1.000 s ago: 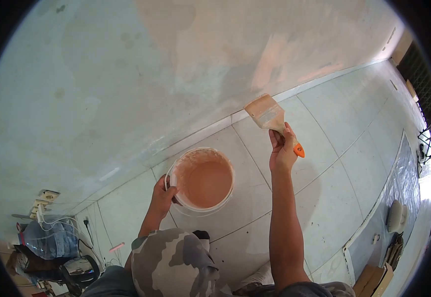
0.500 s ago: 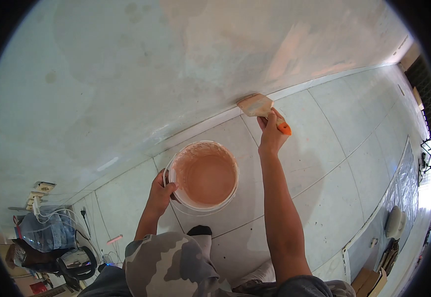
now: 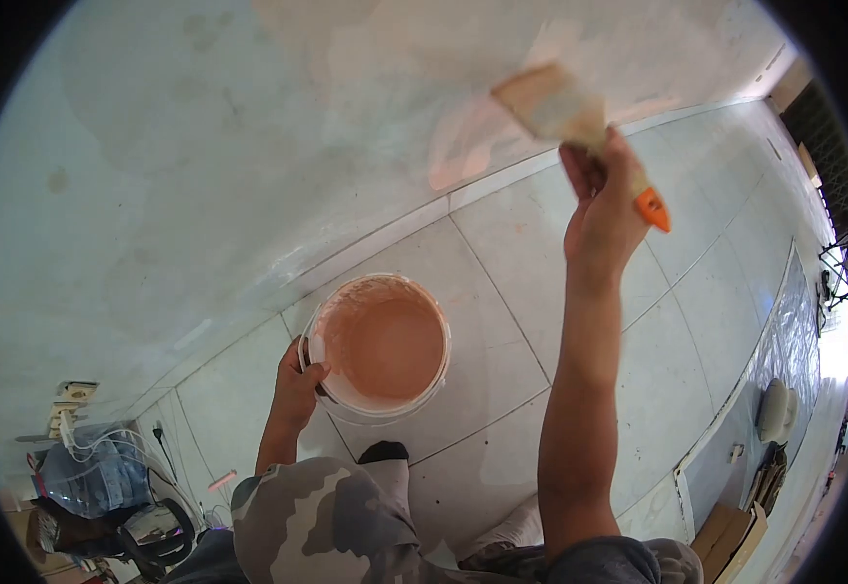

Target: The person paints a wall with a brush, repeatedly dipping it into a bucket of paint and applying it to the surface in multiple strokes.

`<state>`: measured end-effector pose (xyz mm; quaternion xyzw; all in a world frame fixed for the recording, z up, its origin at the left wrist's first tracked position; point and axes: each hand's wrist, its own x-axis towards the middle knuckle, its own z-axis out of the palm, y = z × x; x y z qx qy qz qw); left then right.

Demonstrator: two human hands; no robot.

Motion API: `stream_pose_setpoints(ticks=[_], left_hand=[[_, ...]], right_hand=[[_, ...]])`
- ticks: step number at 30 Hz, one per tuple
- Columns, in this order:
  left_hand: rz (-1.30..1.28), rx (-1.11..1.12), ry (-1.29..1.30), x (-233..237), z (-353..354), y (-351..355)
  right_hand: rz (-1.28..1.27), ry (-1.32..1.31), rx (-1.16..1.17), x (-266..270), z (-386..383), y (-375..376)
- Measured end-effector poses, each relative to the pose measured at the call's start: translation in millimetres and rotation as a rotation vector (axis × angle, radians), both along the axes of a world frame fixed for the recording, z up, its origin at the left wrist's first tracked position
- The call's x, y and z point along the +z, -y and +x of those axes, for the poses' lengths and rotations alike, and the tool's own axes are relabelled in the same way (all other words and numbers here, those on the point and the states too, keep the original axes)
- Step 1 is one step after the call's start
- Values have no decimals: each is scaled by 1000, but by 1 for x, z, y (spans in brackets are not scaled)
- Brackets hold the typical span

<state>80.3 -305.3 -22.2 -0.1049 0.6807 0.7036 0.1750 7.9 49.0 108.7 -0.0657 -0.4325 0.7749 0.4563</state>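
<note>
My left hand (image 3: 299, 394) grips the rim and side of a white plastic bucket (image 3: 446, 343), fingers behind and thumb at the edge. Inside the bucket is pinkish-orange paint (image 3: 396, 348), with smears up the inner wall. Up near the wall, my right hand (image 3: 607, 204) is closed around a wide paintbrush (image 3: 552, 102) whose handle ends in orange. The brush head points up and left, slightly blurred, and overlaps the wall (image 3: 278, 127) in this view. A fresh pinkish patch (image 3: 458, 156) shows on the wall just below and left of the brush.
A pale baseboard (image 3: 385, 237) runs along the foot of the wall above the tiled floor (image 3: 482, 321). At the left are a wall socket (image 3: 75, 391), cables and a plastic-wrapped bundle (image 3: 103, 477). Plastic sheeting (image 3: 784, 341) and cardboard (image 3: 730, 540) lie at the right.
My right hand has lifted the paintbrush up and to the right from beside the baseboard. More of the pinkish patch shows near the baseboard. The bucket, still held, appears slightly further left.
</note>
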Motion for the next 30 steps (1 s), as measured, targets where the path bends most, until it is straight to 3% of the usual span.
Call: stream_pose_setpoints(ticks=[4, 8, 12, 18, 22, 24, 30], left_hand=[[29, -19, -10, 1, 1, 0], [75, -2, -50, -7, 2, 0], [46, -5, -61, -6, 0, 1], [48, 13, 19, -5, 0, -1], [56, 21, -22, -8, 0, 2], [86, 12, -27, -9, 0, 3], [74, 15, -32, -8, 1, 2]], right_hand=[[-115, 378, -10, -98, -4, 6], [-199, 414, 23, -151, -24, 30], [-281, 498, 20, -111, -43, 38], [-38, -170, 20, 38, -41, 12], [27, -329, 27, 65, -38, -10], [-75, -285, 113, 37, -39, -16], [-286, 56, 64, -99, -38, 10]])
